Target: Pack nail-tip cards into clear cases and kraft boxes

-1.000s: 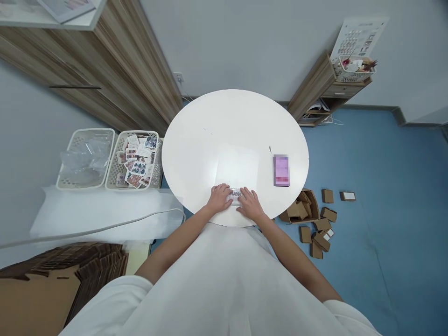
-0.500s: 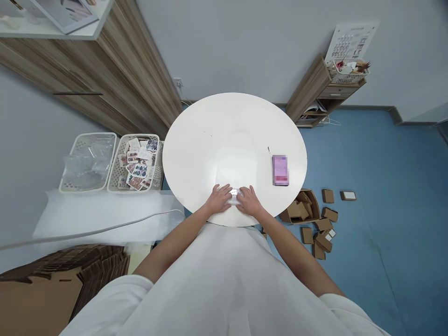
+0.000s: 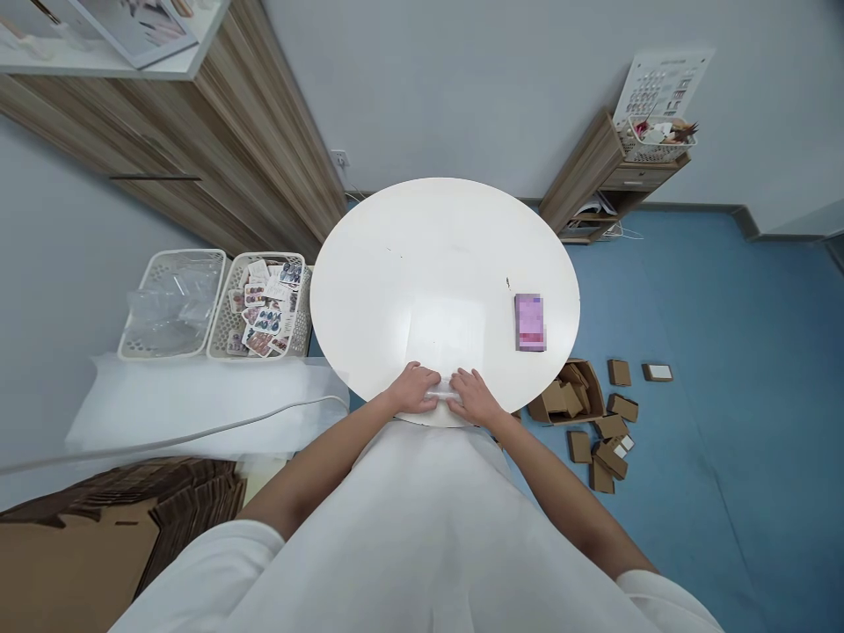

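One left hand [image 3: 415, 389] and one right hand [image 3: 475, 397], slightly apart, clamp opposite ends of a translucent packet [image 3: 444, 389] near the edge of a rounded white table [image 3: 448, 237].

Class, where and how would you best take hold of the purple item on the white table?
Grip the purple item midway along its long edges, probably best from above and the near side, with the right hand once free of the clear packet. Its long sides run front to back, so that grip spans the narrower width; nothing touches either side.
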A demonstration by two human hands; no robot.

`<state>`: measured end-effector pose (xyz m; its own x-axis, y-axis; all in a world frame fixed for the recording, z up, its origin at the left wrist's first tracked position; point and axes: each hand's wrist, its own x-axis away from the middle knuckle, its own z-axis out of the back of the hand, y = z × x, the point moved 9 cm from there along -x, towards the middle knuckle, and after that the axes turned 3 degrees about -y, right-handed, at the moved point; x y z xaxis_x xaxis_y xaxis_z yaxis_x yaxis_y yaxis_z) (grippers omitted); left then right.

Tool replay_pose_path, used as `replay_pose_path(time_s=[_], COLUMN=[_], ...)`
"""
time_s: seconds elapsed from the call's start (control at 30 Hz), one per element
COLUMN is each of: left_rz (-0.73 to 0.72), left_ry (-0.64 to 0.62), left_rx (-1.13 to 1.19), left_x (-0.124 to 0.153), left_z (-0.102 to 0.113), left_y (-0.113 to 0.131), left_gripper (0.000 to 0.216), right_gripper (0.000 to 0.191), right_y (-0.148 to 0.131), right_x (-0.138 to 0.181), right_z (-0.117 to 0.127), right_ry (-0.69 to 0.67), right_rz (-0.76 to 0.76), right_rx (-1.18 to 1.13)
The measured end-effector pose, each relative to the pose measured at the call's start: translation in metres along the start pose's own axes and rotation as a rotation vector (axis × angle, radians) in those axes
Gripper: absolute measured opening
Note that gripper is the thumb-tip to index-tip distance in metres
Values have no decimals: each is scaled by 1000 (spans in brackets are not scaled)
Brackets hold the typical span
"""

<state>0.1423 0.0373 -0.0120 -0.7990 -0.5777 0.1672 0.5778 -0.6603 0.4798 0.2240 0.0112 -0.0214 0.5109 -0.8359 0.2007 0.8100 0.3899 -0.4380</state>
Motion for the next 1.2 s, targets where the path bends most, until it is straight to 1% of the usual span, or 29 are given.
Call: replay_pose_path(time_s=[0.13, 0.2, 0.23, 0.27, 0.33, 0.47, 0.53, 0.63, 0.73, 0.83, 1.0, 1.07, 1.13, 1.2], left_rz=[-2, 31, 56, 87, 156, 284, 342, 438, 511, 488, 436, 385, 289, 184], left_ry=[86, 122, 120, 105, 34, -142, -209, -245, -234, -164, 100, 169, 175, 129], left_rx=[-19, -18, -12, -4, 25, 137, 195, 244, 207, 69, -133, -170, -186, -182], left_x=[-3, -6, -8, -11, -17, -29, -35, -39, -39, -40, -34, -28, -21, -15], left_z=[13, 20, 21, 22, 18, 7, 2, -3, -6, -3, 21, 27, 24, 14], left_y=[-3, -9, -13, -18, -29, -50, -59, -70, -76, -74, -62, -52, -40, -29], left_gripper=[16, 18, 22, 26, 33, 36, 37, 39, 40, 33, 36, 33, 32, 38], right_gripper=[23, 22, 22, 22, 24, 30, 33, 32, 28, 24, 19, 19, 18, 18], right_y=[5, 10, 14, 16, 23, 41, 50, 58, 60, 58, 49, 43, 36, 28], right_x=[-3, -7, -10, -13, -20, -37, -44, -52, -55, -52, -48, -45, -39, -31], right_z=[10, 18, 21, 24, 25, 20, 17, 11, 6, 5, 13, 18, 21, 19], right_ry=[99, 158, 182, 197, 191, 103, 55, -5, -9, 61, 227, 263, 266, 241], right_rz=[-14, -44, -63, -82, -123, -255, -319, -376, -400, -398, -353, -325, -278, -214], right_rx=[54, 77, 87, 95, 104, 106, 92, 61, 58, 99, 154, 165, 157, 137])
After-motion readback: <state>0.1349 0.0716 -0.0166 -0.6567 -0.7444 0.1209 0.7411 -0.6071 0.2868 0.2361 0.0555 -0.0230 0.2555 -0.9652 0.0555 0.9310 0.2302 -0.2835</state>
